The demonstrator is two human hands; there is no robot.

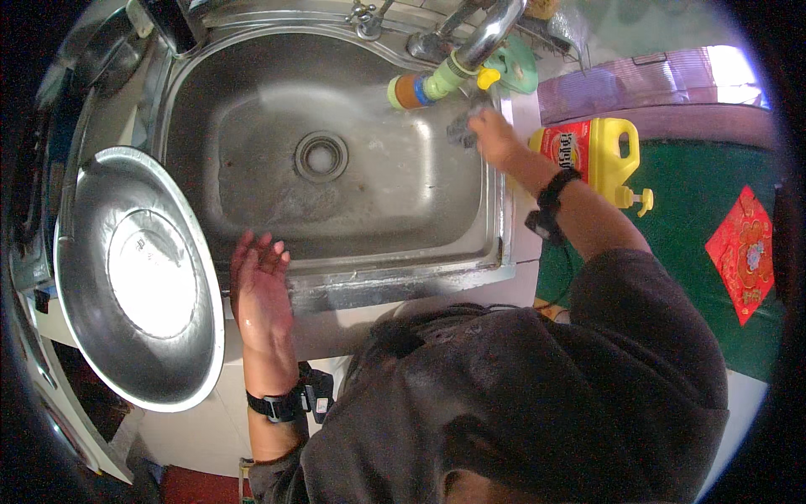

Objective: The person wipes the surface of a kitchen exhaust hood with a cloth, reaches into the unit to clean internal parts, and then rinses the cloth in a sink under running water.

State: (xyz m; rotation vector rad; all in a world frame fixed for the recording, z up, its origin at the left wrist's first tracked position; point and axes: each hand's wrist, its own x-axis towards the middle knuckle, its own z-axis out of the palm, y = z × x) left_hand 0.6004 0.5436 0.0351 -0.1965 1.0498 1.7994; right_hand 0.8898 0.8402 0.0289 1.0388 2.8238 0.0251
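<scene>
At the right wall of a stainless steel sink [378, 183], my right hand [494, 135] grips a dark grey, crumpled scouring pad [461, 130], partly hidden by my fingers. My left hand [264, 296] is palm up over the sink's front left edge, fingers slightly apart and nothing in it. Close beside it on the left, a large metal basin [94, 302] is tilted with its inside facing me. Whether the hand touches its rim I cannot tell. The drain [322, 157] shows in the sink floor, with wet, faintly foamy streaks near it.
Above the sink's right rear hangs a chrome faucet [497, 31] with a green and brown nozzle [412, 91]. A yellow pump jug [604, 157] stands right of the sink, near a green surface [667, 252] bearing a red paper diamond [746, 255]. A small tap [366, 24] is at the back.
</scene>
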